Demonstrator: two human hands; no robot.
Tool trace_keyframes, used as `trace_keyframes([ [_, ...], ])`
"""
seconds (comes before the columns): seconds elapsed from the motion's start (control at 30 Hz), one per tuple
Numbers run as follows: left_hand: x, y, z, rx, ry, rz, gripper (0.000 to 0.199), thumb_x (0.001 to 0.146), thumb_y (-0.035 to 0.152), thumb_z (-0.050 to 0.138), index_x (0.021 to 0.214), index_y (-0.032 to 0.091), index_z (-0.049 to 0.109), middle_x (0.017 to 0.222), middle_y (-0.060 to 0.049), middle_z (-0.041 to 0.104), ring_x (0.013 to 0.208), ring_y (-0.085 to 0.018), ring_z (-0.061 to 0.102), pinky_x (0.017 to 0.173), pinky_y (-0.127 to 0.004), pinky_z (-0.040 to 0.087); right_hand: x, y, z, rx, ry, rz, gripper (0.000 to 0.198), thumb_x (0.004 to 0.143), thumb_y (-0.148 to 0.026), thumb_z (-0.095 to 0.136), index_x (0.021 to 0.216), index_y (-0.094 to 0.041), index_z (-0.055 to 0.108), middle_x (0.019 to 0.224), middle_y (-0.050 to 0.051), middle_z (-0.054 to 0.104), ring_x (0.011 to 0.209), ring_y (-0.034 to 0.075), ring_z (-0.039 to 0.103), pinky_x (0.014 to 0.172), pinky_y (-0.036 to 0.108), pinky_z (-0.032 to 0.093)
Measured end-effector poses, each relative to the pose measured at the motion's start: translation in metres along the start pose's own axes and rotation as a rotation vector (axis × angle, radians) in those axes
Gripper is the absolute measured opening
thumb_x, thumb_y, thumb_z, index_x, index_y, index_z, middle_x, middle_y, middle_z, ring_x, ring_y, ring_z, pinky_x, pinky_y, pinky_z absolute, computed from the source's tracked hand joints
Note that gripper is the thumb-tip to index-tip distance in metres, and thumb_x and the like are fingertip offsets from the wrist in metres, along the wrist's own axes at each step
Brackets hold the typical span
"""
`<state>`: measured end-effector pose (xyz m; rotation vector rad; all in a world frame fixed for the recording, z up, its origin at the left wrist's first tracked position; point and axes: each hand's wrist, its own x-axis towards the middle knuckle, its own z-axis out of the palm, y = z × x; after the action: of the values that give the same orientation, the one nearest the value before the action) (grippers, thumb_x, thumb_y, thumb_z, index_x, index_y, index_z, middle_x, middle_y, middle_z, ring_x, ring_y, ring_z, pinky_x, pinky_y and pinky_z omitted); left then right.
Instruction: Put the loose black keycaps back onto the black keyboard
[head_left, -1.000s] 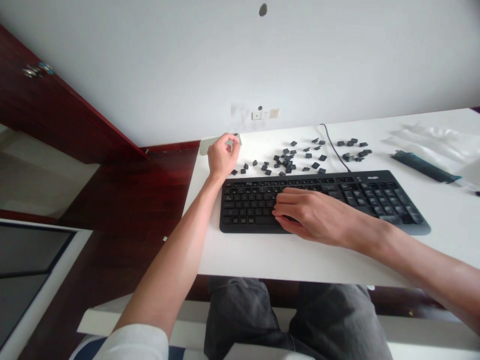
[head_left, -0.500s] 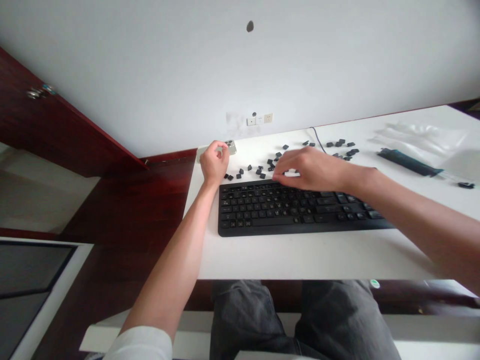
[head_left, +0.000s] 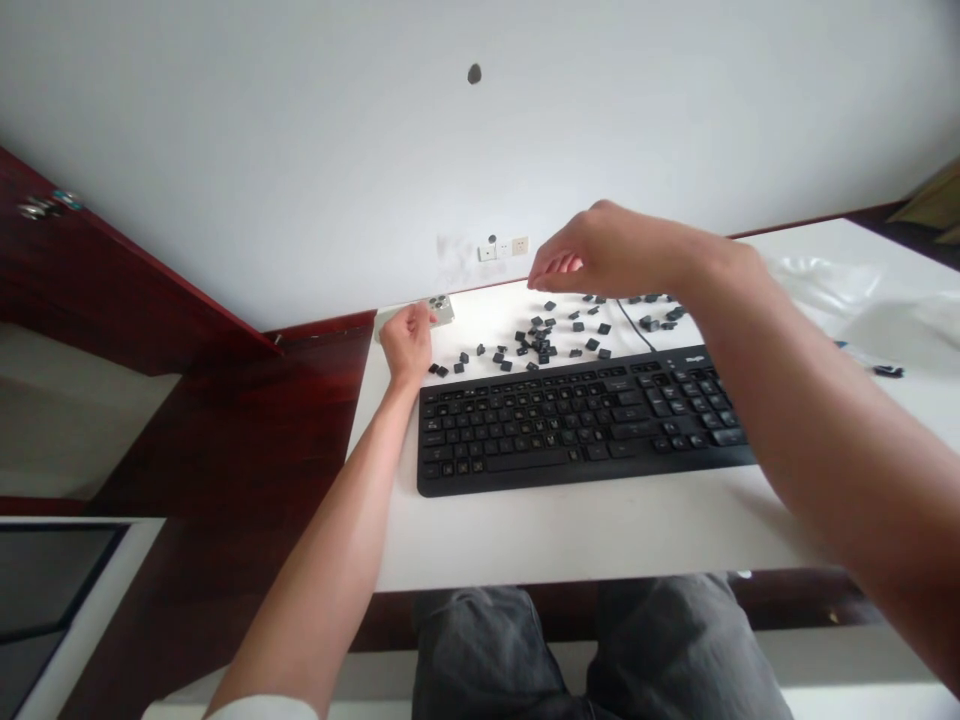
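Observation:
A black keyboard [head_left: 525, 455] lies across the white table, with bare key positions showing in places. Behind it, many loose black keycaps [head_left: 536, 345] are scattered. My left hand [head_left: 407, 343] rests at the keyboard's far left corner, beside a pale phone [head_left: 442, 310], its fingers curled closed; whatever is inside is hidden. Raised over the loose keycaps is my right hand [head_left: 600, 250], thumb and fingers drawn together and pointing left. Anything between those fingertips is too small to make out. My right forearm covers the keyboard's right end.
The keyboard's cable [head_left: 634, 325] runs back among the keycaps. Clear plastic wrapping [head_left: 825, 285] and a small black piece [head_left: 889, 371] lie at the right. Wall sockets [head_left: 503, 248] sit behind the table, and a dark red door [head_left: 112, 270] stands left.
My right hand has lifted off the keyboard's far edge, up and away over the keycaps. My left hand stays by the phone, its fingers curled tighter. The view has shifted slightly.

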<state>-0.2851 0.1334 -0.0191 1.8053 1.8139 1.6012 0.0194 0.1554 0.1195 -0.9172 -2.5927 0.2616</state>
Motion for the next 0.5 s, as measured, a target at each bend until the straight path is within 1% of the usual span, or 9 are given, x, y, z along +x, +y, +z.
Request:
trace_keyframes([
  [0.07,0.001,0.000,-0.001,-0.012,0.012,-0.006,0.040,0.103,0.037,0.051,0.068,0.021,0.065,0.064,-0.001,0.064,0.064,-0.016,0.057,0.068,-0.028,0.042,0.004,0.003,0.012,0.032,-0.030,0.006,0.008,0.092,-0.029,0.078,0.097,-0.029,0.084,0.088,0.005,0.083,0.081,0.023,0.075,0.082,0.038,0.060],
  [0.17,0.003,-0.003,-0.003,0.003,0.020,-0.004,0.043,0.103,0.040,0.051,0.067,0.021,0.066,0.064,-0.002,0.065,0.063,-0.016,0.058,0.067,-0.028,0.042,0.011,-0.002,0.034,-0.003,-0.093,0.038,0.021,0.098,-0.021,0.064,0.102,-0.020,0.085,0.094,0.007,0.083,0.085,0.021,0.075,0.082,0.037,0.058],
  [0.23,0.006,-0.006,-0.006,0.024,0.027,0.003,0.045,0.102,0.043,0.051,0.066,0.021,0.066,0.061,-0.002,0.063,0.061,-0.016,0.056,0.065,-0.028,0.040,0.015,-0.008,0.051,0.007,-0.115,0.012,0.027,0.099,-0.018,0.058,0.108,-0.018,0.084,0.104,0.008,0.083,0.091,0.022,0.076,0.086,0.038,0.059],
  [0.3,0.010,-0.009,-0.011,0.048,0.018,0.017,0.046,0.101,0.046,0.053,0.066,0.020,0.067,0.059,-0.002,0.061,0.059,-0.016,0.055,0.064,-0.029,0.039,0.018,-0.015,0.067,0.021,-0.116,-0.050,0.033,0.101,-0.015,0.054,0.118,-0.019,0.082,0.118,0.010,0.081,0.101,0.024,0.075,0.093,0.040,0.057],
  [0.37,0.013,-0.010,-0.015,0.081,-0.037,0.042,0.047,0.099,0.049,0.056,0.065,0.020,0.067,0.057,-0.001,0.059,0.057,-0.015,0.053,0.062,-0.029,0.036,0.021,-0.021,0.079,0.017,-0.127,-0.085,0.035,0.101,-0.014,0.052,0.121,-0.019,0.081,0.119,0.011,0.080,0.104,0.024,0.074,0.095,0.040,0.056],
  [0.43,0.014,-0.009,-0.019,0.118,-0.116,0.065,0.047,0.097,0.051,0.059,0.064,0.019,0.066,0.056,-0.001,0.057,0.058,-0.015,0.052,0.060,-0.028,0.033,0.022,-0.024,0.086,-0.008,-0.161,-0.083,0.031,0.100,-0.014,0.057,0.116,-0.019,0.082,0.111,0.011,0.081,0.101,0.024,0.073,0.092,0.039,0.055],
  [0.5,0.014,-0.005,-0.021,0.138,-0.190,0.054,0.046,0.096,0.050,0.059,0.064,0.018,0.064,0.056,-0.002,0.057,0.060,-0.016,0.053,0.059,-0.028,0.031,0.022,-0.024,0.089,-0.034,-0.202,-0.068,0.028,0.096,-0.013,0.062,0.112,-0.020,0.084,0.106,0.009,0.081,0.098,0.025,0.073,0.089,0.038,0.053],
])
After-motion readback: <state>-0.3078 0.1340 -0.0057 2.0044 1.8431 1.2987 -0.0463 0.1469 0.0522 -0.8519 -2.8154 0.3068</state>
